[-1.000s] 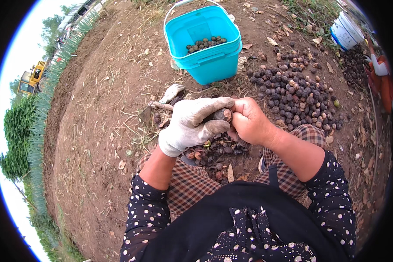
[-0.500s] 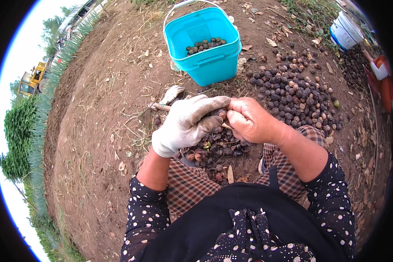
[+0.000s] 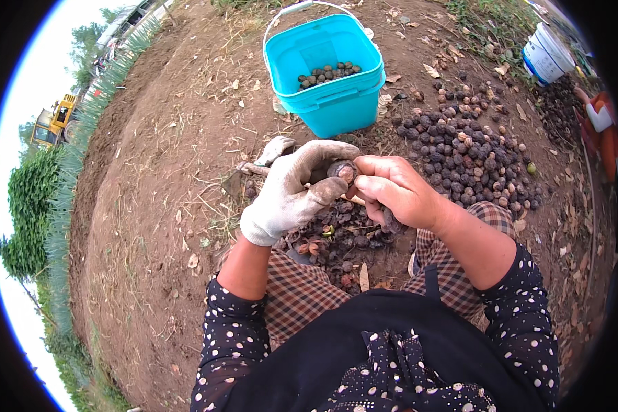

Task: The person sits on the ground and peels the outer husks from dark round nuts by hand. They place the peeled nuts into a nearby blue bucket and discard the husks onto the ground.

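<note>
My left hand [image 3: 296,189], in a soiled white glove, curls its fingers and thumb round a walnut [image 3: 342,170] with dark husk on it and a paler patch of shell showing. My bare right hand [image 3: 399,189] is closed, thumb and forefinger pinching the walnut's right edge. A thin pale stick-like piece [image 3: 353,200] shows just below the fingers; what it is I cannot make out. Under the right fingers sits a dark bit of husk [image 3: 390,221]. Between my legs, below both hands, lies a heap of dark husk pieces [image 3: 360,230].
A turquoise bucket [image 3: 343,113] with several walnuts inside stands ahead. To its right spreads a big pile of walnuts [image 3: 467,158]. A loose white glove [image 3: 276,149] lies beyond my left hand, by a wooden-handled tool [image 3: 254,169]. A white bucket [image 3: 548,53] stands far right.
My fingers have shifted on the walnut, and more of it shows now, with a pale patch. A dark husk bit has appeared under my right hand.
</note>
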The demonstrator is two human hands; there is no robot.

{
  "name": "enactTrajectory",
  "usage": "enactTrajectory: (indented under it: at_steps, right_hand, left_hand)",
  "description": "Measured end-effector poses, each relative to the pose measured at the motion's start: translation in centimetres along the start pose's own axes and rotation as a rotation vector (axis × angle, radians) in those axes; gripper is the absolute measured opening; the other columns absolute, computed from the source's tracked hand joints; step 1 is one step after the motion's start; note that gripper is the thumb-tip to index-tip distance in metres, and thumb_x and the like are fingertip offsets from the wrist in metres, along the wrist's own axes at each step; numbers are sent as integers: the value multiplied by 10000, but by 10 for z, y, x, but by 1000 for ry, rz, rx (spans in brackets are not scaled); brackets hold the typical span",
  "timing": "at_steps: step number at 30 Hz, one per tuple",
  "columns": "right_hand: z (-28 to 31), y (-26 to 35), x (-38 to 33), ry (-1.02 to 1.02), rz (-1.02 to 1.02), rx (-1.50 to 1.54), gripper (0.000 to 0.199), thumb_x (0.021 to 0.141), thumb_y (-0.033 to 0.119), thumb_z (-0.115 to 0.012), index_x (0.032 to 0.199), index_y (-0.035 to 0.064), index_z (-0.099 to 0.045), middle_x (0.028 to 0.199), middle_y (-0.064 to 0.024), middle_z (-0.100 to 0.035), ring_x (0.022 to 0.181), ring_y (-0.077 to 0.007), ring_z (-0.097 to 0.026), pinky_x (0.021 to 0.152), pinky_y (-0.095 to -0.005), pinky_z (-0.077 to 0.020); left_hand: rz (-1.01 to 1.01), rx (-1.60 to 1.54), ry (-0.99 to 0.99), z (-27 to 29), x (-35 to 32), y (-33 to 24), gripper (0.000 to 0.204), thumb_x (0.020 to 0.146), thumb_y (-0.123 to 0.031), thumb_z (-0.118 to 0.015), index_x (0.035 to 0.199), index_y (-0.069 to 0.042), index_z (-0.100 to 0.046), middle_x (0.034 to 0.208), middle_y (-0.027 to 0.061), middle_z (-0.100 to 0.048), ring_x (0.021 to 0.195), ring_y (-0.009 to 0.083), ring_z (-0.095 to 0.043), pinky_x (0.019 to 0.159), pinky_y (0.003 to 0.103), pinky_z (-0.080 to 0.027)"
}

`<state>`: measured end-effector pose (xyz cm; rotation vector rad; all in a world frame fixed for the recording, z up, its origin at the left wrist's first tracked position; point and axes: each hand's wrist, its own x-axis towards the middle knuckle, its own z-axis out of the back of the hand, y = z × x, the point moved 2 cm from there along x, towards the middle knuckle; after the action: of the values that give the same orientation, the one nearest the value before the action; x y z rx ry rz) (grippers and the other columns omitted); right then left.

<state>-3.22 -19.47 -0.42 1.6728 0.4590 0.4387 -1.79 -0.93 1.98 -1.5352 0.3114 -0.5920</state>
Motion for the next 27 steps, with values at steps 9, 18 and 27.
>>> enactTrajectory:
  at_steps: [9,18,27]
  right_hand:
    - [2,-4,1,-46,144,-337,204,887,110,-484,965,-12,-627,772,-128,-644,710,-182,-614,680,-354,-496]
    - [-5,-7,0,-165,130,-294,232,867,61,-467,985,-12,-654,775,-147,-650,704,-180,-623,682,-341,-511]
    - [-2,3,0,-152,170,-279,135,892,22,-518,842,-3,-641,688,-33,-584,636,-69,-505,583,-278,-445]
  left_hand:
    - [-427,709,179,4,11,-7,349,904,-133,-697,1226,-9,-641,1019,134,-710,881,277,-694,783,358,-547]
    - [-427,510,26,-2,7,5,357,878,-213,-729,1153,12,-690,952,107,-732,777,249,-638,818,362,-476]
    - [47,-224,-133,-2,5,8,703,860,-518,-742,1233,59,-594,768,43,-651,497,62,-532,415,198,-384]
